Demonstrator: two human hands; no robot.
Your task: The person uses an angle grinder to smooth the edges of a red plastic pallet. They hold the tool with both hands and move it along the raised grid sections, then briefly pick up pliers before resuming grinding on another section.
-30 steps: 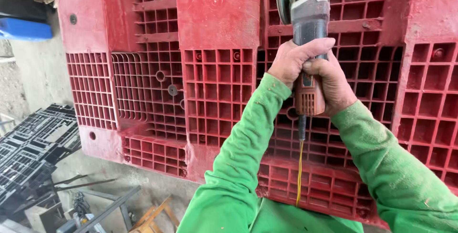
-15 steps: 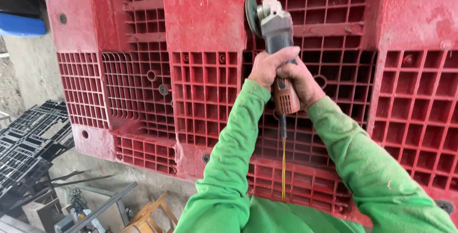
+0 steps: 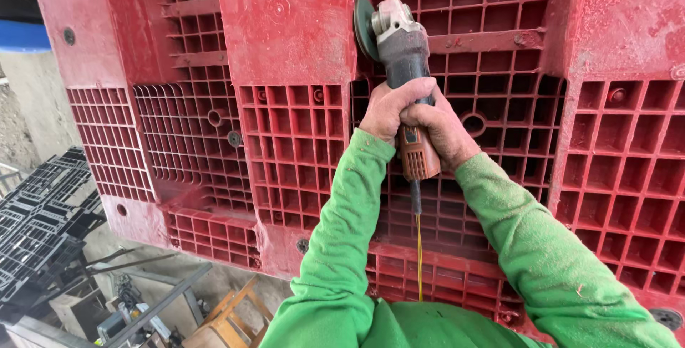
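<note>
Angle grinder [image 3: 403, 70] is gripped by both hands, its grey head above the fingers and its orange handle below them, with the disc [image 3: 365, 27] set against the edge of a smooth block of the red plastic pallet [image 3: 285, 34]. The left hand [image 3: 389, 109] is wrapped around the dark body, fingers curled tight on it; the right hand [image 3: 442, 130] is closed over the orange grip just beside and slightly below the left one, the 2 hands touching. Both arms are covered by green sleeves [image 3: 342, 248].

Compared with the picture 0.5 s earlier, the grip is unchanged, while the hands and grinder are seen slightly lower and left against the pallet. Whether the disc is spinning cannot be told from the view.

A black cord with a yellow strand [image 3: 419, 248] hangs straight down from the handle, below the fingers.

No filled container is seen; the pallet's square cells around the fingers are open and hold nothing visible.

Counted: 1 grinder, 1 disc, 2 hands, 1 red pallet. Far down and to the left of the fingers, black plastic grids [image 3: 39, 212] are stacked, and a wooden frame [image 3: 232, 312] and metal bars [image 3: 150, 298] lie on the ground.
</note>
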